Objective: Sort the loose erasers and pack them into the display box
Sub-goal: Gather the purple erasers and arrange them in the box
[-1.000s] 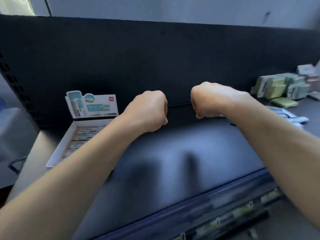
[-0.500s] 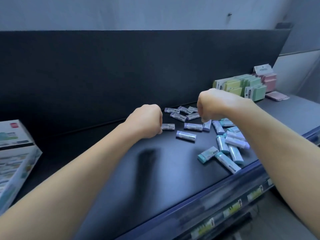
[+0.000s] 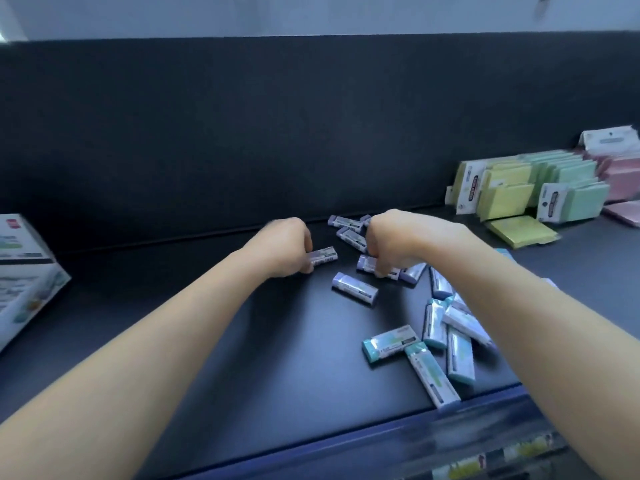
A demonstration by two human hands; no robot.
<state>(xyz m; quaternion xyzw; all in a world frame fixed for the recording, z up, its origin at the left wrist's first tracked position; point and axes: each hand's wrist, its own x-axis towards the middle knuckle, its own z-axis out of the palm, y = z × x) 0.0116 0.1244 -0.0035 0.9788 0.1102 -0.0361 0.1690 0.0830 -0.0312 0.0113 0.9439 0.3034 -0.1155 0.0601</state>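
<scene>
My left hand [image 3: 287, 247] pinching 1 lilac-wrapped eraser [image 3: 325, 256], right hand [image 3: 398, 237] gripping a 2nd lilac eraser [image 3: 367, 264], about 7 lilac erasers [image 3: 355, 289], 5 teal erasers [image 3: 391, 342] around my right hand, 1 display box [image 3: 24, 271] well left of both.

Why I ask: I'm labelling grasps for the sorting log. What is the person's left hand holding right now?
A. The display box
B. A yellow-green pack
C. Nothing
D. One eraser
D: the left hand has its fingers curled round one eraser, whose end sticks out toward the pile, while the display box sits apart at the left edge. The right hand pinches a second eraser.
</scene>
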